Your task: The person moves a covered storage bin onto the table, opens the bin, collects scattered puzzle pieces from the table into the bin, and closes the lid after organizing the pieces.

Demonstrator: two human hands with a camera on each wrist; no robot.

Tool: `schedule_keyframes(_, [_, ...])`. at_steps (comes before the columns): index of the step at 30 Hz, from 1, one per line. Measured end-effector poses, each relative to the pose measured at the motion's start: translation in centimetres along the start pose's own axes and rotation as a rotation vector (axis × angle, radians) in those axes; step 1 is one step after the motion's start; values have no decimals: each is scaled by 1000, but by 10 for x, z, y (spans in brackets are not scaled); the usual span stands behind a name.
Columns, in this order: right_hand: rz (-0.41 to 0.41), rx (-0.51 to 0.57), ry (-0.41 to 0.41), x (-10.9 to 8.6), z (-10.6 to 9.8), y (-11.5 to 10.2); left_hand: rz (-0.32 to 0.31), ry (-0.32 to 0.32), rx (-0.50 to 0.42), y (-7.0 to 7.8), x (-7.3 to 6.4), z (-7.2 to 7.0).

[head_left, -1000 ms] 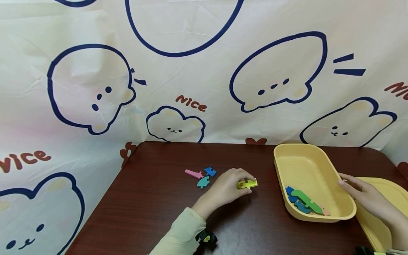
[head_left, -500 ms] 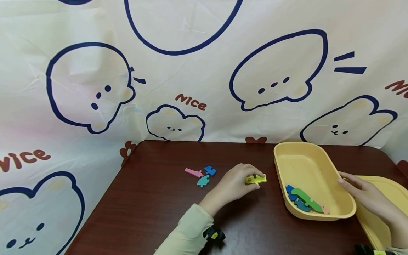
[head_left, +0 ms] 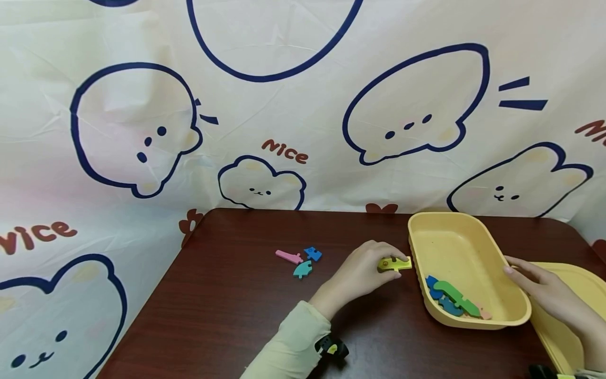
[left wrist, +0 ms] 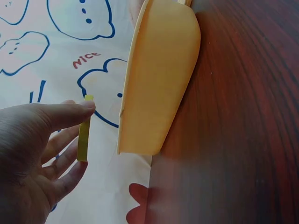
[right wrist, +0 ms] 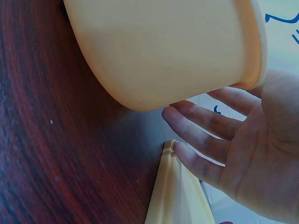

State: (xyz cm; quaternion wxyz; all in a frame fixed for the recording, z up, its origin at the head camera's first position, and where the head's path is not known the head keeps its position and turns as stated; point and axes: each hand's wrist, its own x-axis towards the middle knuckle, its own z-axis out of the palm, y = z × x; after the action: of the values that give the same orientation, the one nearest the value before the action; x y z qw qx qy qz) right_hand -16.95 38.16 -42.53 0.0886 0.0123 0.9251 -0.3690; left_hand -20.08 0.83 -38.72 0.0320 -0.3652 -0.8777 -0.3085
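Observation:
My left hand (head_left: 357,271) pinches a yellow puzzle piece (head_left: 394,263) with a knob and notch, between thumb and fingers. It hovers just left of the yellow plastic bin (head_left: 466,252). The left wrist view shows the piece (left wrist: 83,137) edge-on, near the bin's outer wall (left wrist: 159,70). At the bin's right side, my right hand (head_left: 544,289) touches the rim with its fingers fairly straight; the right wrist view has the fingers (right wrist: 201,135) beside the outer wall. Inside the bin lie a green piece (head_left: 454,297), blue pieces (head_left: 448,306) and a pink piece (head_left: 485,314).
Pink (head_left: 288,256), blue (head_left: 313,253) and teal (head_left: 303,269) puzzle pieces lie together on the dark wooden table (head_left: 227,300), left of my left hand. A yellow lid (head_left: 563,345) lies under my right forearm. A patterned cloth (head_left: 331,184) hangs behind the table.
My left hand has moved right with the yellow puzzle piece, closer to the bin's left wall. The right hand and the bin have stayed in place.

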Motion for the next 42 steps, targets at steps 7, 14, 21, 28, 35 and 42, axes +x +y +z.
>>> schedule_keyframes(7, [3, 9, -5, 0, 0, 2, 5, 3, 16, 3, 2, 5])
schedule_keyframes(14, [-1, 5, -3, 0, 1, 4, 19, -1, 19, 6, 4, 8])
schedule_keyframes(21, [-7, 4, 1, 1, 1, 5, 34, 1, 27, 9, 10, 9])
schedule_keyframes(28, [-16, 6, 4, 1, 1, 6, 55, -11, 31, 12, 16, 10])
schedule_keyframes(35, [-11, 0, 4, 0, 0, 4, 65, -26, 38, 16, 23, 14])
schedule_keyframes(42, [-10, -1, 2, 1, 0, 2, 84, -31, 35, 18, 31, 17])
